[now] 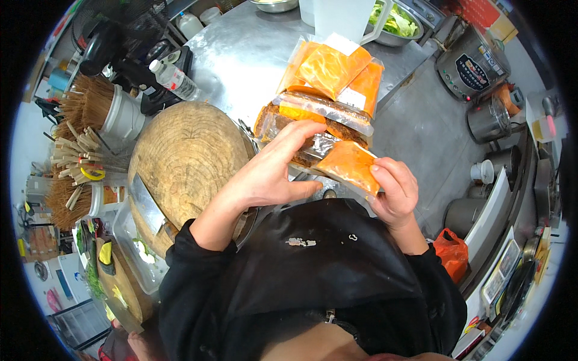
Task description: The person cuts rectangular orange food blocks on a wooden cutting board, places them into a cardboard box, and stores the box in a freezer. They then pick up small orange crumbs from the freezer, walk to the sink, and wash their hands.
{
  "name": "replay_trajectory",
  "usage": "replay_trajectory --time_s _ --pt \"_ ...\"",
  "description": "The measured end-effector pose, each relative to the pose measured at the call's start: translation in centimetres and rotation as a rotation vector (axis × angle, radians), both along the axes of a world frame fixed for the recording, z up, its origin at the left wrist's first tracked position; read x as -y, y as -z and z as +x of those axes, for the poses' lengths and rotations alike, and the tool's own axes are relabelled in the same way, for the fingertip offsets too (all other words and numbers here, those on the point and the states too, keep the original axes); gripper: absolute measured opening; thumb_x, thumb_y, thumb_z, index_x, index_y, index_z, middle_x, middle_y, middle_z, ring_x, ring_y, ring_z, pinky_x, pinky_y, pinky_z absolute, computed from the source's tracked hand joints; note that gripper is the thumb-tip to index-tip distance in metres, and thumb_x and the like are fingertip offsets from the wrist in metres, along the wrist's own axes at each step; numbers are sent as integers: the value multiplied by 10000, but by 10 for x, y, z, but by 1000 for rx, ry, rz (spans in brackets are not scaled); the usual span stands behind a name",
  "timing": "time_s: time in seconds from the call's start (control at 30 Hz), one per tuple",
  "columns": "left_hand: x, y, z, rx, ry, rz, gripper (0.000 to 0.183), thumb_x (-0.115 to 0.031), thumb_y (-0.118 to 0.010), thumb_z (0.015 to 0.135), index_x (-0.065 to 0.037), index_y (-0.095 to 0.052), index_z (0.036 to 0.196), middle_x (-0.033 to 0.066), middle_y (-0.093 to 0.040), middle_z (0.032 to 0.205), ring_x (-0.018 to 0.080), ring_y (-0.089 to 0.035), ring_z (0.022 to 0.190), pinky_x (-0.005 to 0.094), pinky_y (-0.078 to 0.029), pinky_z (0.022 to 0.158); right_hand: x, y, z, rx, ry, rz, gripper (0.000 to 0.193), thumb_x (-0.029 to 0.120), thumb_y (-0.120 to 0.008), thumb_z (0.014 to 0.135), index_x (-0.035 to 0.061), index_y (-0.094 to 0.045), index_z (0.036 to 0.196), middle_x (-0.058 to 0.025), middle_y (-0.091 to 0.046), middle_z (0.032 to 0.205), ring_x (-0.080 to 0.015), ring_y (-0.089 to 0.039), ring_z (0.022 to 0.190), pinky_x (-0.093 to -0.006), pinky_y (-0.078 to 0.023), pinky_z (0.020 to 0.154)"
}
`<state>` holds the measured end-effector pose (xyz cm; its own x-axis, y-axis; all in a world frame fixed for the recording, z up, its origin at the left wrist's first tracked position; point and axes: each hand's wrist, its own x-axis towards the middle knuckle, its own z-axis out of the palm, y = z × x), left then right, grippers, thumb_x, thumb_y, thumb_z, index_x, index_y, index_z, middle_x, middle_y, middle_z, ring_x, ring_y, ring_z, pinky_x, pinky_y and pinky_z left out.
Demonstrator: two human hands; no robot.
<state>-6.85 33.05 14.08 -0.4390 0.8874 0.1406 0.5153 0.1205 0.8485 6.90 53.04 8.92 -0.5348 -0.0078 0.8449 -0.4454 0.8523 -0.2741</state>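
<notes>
My right hand point(395, 194) pinches the near corner of a flat clear sachet point(349, 163) of orange sauce, lifted just in front of the pile. To its left, my left hand point(271, 171) is open, thumb and fingers spread, with its fingertips over the pile's near packs. The pile stands on the metal table point(235, 45). Orange sachets point(333, 69), some with white labels, lie on top at its far side. Nearer are clear packs of dark reddish-brown contents point(274, 123), partly hidden by my left hand.
Left of the pile is a round wooden chopping block point(186, 150) with a cleaver point(146, 204). Beyond stand a clear bottle point(176, 80) and tubs of wooden skewers point(87, 99). A white pitcher point(340, 21) is behind the pile. Metal pots point(489, 119) and a red bag point(451, 256) are rightward.
</notes>
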Motion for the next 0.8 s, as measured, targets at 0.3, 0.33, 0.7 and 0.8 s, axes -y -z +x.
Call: replay_trajectory --time_s 0.3,0.33,0.7,0.8 --pt "-2 26 -7 -438 -169 53 429 -78 -682 716 -16 -554 1121 150 -542 1146 330 -504 1068 384 -414 917 4 1 -5 23 255 62 426 19 -742 515 19 -638 928 -104 -596 849 -237 -582 640 -313 -444 536" --pt "-3 28 -7 -446 -172 53 430 -82 -682 715 -15 -554 1120 150 -543 1142 331 -506 1055 390 -413 914 5 0 -5 23 282 67 439 20 -743 508 23 -641 934 -99 -593 844 -233 -577 639 -313 -438 535" --pt "-10 46 0 -539 -172 73 428 -70 -679 686 6 -566 1091 145 -537 1162 341 -477 1074 413 -407 935 19 -4 -16 14 257 197 447 113 -757 489 114 -666 926 -26 -536 838 -210 -520 748 -364 -393 710" --pt "-11 46 0 -580 -171 68 422 -90 -662 696 9 -561 1092 146 -536 1154 330 -473 1073 412 -406 924 22 -1 -23 56 155 126 450 104 -748 491 104 -663 932 -40 -533 869 -251 -522 805 -373 -418 713"
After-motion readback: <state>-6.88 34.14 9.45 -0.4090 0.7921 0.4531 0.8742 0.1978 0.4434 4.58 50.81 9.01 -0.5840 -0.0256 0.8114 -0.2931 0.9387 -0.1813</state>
